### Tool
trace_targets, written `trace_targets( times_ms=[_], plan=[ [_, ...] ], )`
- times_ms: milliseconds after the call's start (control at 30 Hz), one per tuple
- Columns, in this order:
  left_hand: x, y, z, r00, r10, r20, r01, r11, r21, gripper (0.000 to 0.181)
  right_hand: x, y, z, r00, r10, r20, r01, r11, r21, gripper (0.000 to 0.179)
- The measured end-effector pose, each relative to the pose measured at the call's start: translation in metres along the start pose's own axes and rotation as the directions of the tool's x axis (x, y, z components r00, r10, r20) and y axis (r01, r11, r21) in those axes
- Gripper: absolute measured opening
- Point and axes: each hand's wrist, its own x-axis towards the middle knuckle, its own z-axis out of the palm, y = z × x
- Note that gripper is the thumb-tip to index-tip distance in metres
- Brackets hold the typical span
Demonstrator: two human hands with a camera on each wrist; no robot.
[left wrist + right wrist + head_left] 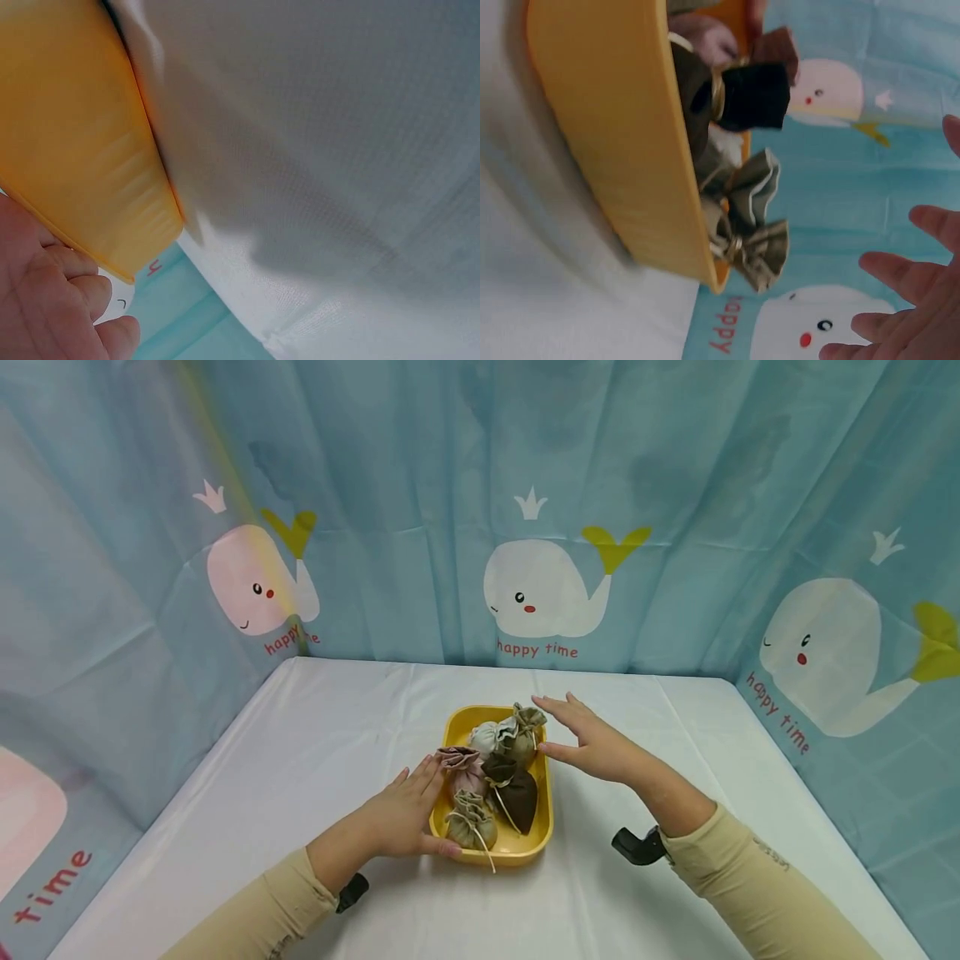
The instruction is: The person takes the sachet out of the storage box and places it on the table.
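A yellow plastic basin (pixel 546 814) on the white table holds several small drawstring cloth pouches. Among them are a dark brown pouch (pixel 519 800), a pink pouch (pixel 467 774), an olive-green pouch (pixel 472 827) at the near left and another greenish pouch (pixel 525 739) at the far right. A whitish pouch (pixel 486 737) lies at the back. My left hand (pixel 401 810) rests along the basin's left rim with fingers extended, its thumb near the front edge. Spread fingers show on my right hand (pixel 596 743), beside the far right rim and holding nothing.
A white cloth (pixel 360 718) covers the table. Blue curtains (pixel 420 585) printed with whales enclose it at the back and both sides. Black mounts (pixel 637 846) are strapped at the wrists under the beige sleeves (pixel 757 885).
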Motion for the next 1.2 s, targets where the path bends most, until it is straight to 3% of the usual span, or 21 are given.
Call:
trace_targets(
  times_ms=[467,600,767,967,1200],
  plan=[
    [0.001,-0.002,0.001,1.0,0.007,-0.007,-0.007,1.0,-0.024,0.121,0.004,-0.03,0.022,0.975,-0.144,0.169,0.116,0.979,0.165,0.052],
    [0.001,-0.003,0.003,1.0,0.006,-0.004,-0.006,0.999,-0.032,0.122,0.005,-0.038,0.03,0.952,-0.201,0.232,0.129,0.948,0.293,0.052],
    [0.002,-0.002,0.002,1.0,0.007,-0.005,-0.007,0.999,-0.041,0.122,0.005,-0.045,0.04,0.934,-0.213,0.287,0.082,0.909,0.409,0.049],
    [0.005,-0.002,0.0,1.0,0.0,-0.002,0.0,0.999,-0.041,0.122,0.007,-0.047,0.046,0.935,-0.155,0.319,0.045,0.944,0.327,0.05],
    [0.001,-0.001,0.001,1.0,-0.004,0.01,0.004,0.999,-0.034,0.122,0.013,-0.049,0.055,0.914,-0.144,0.379,0.06,0.973,0.224,0.052]
  ],
)
